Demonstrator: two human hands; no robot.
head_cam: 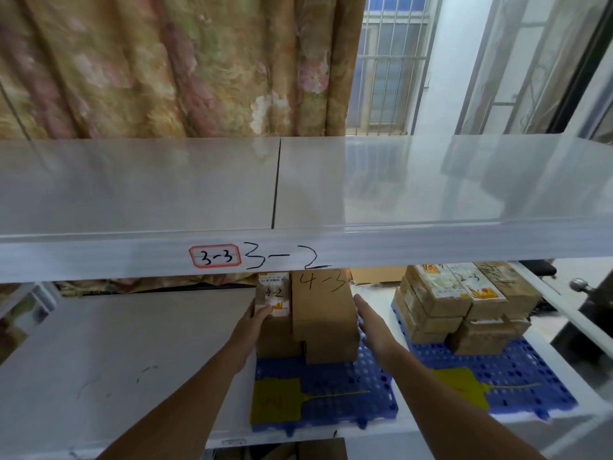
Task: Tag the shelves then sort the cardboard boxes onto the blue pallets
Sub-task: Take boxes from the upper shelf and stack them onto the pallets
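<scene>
Two blue pallets lie on the lower shelf. The left pallet (335,403) carries stacked cardboard boxes: a big box marked 4-3 (323,313) and beside it a small box marked 4-2 (273,298). My left hand (257,318) grips the left side of the 4-2 box. Held flat with fingers straight, my right hand (373,322) sits against the right side of the 4-3 box. The right pallet (517,376) holds a pile of several taped boxes (464,300). A red-framed tag 3-3 (215,256) and handwritten 3-2 mark the upper shelf's front edge (431,247).
The upper white shelf (166,184) hangs over the lower one and hides the boxes' far ends. A yellow label (275,400) is stuck on each pallet. A flowered curtain (166,61) and a barred window (391,61) lie behind. The lower shelf's left half (116,360) is bare white.
</scene>
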